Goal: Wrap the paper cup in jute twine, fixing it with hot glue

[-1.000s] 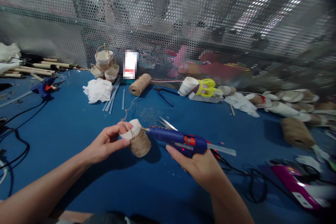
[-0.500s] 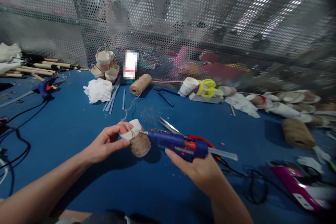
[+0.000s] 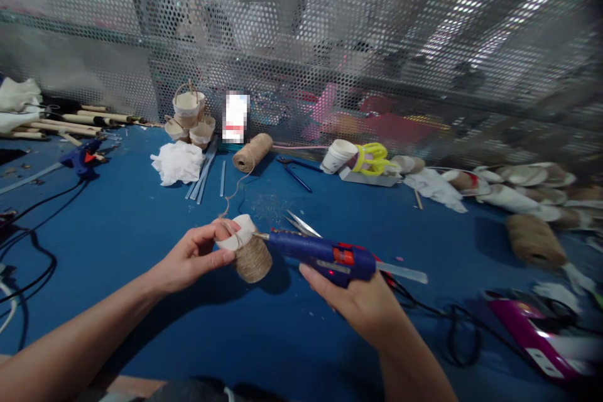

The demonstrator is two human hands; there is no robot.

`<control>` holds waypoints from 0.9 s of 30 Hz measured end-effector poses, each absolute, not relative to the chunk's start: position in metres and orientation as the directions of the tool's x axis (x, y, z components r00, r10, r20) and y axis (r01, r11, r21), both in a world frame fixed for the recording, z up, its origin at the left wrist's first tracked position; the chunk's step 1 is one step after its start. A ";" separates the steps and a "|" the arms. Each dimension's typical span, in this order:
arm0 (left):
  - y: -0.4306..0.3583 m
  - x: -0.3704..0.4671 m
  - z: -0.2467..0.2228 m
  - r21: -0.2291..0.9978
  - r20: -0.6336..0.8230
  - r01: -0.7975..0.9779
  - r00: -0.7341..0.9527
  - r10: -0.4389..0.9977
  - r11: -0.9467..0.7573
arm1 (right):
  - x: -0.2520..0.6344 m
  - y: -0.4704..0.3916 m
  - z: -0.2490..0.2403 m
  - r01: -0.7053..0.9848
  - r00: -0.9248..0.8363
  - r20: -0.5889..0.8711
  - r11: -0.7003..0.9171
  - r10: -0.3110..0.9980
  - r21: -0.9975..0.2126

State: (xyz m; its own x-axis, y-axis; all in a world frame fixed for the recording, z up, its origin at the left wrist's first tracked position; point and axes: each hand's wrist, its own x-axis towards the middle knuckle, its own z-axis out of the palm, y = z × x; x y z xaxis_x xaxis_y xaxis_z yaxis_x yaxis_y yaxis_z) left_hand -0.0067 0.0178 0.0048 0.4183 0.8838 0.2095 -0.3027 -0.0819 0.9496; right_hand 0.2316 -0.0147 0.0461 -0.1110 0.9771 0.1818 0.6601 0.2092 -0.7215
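Observation:
My left hand (image 3: 200,250) grips the white rim of a small cup (image 3: 253,259) wrapped in brown twine, tilted over the blue table. A loose strand of twine runs from my fingers up to a twine spool (image 3: 253,152). In my right hand (image 3: 351,301) is a blue glue gun (image 3: 320,255) with a clear glue stick at its back. Its metal nozzle touches or nearly touches the cup near the edge of the twine. Silver scissors (image 3: 304,224) lie just behind the gun, their handles hidden by it.
Small twine-wrapped cups (image 3: 188,114), a white cloth (image 3: 177,163), glue sticks (image 3: 202,174) and pliers (image 3: 296,173) lie farther back. A second glue gun (image 3: 81,158) is at left. At right are another spool (image 3: 536,240) and a magenta power strip (image 3: 530,336).
The glue gun in my right hand has shifted slightly right and up, its nozzle at a slightly different point along the cup's edge. My left hand and the cup are nearly unmoved.

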 end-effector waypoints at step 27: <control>0.017 -0.008 0.005 0.952 0.239 -0.279 0.420 0.875 -0.126 | 0.240 -0.008 0.039 0.683 -0.155 0.178 0.235 0.972 -0.691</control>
State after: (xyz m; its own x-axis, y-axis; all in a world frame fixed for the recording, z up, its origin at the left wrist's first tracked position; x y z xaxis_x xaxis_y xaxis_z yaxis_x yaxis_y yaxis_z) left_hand -0.0080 0.0174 0.0049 0.4203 0.8755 0.2385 -0.2789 -0.1255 0.9521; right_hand 0.2400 -0.0079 0.0392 -0.1550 0.9718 0.1777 0.6830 0.2354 -0.6915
